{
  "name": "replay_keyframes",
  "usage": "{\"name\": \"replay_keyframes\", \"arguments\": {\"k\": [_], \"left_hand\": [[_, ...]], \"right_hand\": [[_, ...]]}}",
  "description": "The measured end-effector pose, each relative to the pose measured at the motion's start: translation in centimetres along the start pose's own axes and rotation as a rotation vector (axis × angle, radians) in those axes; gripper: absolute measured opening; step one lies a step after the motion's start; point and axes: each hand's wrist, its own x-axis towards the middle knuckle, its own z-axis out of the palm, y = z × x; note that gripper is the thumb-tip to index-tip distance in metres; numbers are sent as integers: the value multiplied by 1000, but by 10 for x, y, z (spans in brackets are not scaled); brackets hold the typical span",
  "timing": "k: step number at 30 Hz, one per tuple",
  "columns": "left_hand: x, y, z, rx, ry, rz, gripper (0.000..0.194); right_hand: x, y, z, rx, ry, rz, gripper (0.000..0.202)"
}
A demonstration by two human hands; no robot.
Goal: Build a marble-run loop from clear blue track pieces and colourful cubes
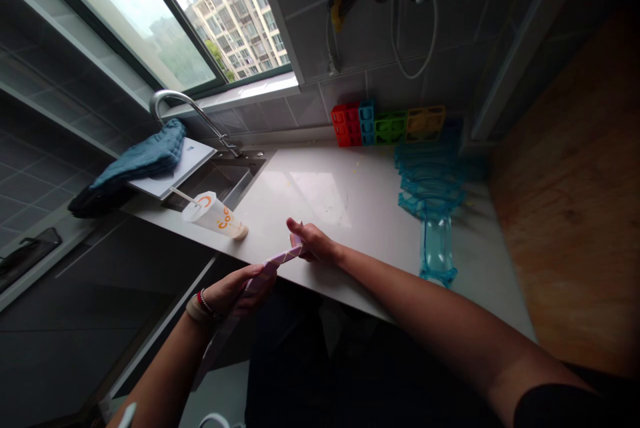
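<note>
A lilac-pink necktie with thin pale diagonal lines is stretched between my two hands just over the counter's front edge. My left hand, with bracelets at the wrist, is closed around its middle, and the wider part hangs below into shadow. Farther along, my right hand pinches the narrow end, thumb pointing up and away. Left of the hands, a clear plastic drink cup with orange lettering and a straw stands on the counter.
A white counter runs under the window. At the left are a sink, a curved faucet and a white board bearing a blue cloth. Coloured trays line the wall; translucent blue plastic pieces lie right.
</note>
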Motion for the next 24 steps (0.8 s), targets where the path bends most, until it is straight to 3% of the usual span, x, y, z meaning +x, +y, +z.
{"name": "replay_keyframes", "arguments": {"k": [5,14,24], "left_hand": [[5,7,3,-40,56,33,50],[1,14,6,11,187,-46,49],[-3,18,21,185,262,-34,51]], "right_hand": [[0,-7,-4,86,-77,54,52],[-3,-7,-2,154,-28,3,72],[1,-2,3,88,13,-63,70]]}}
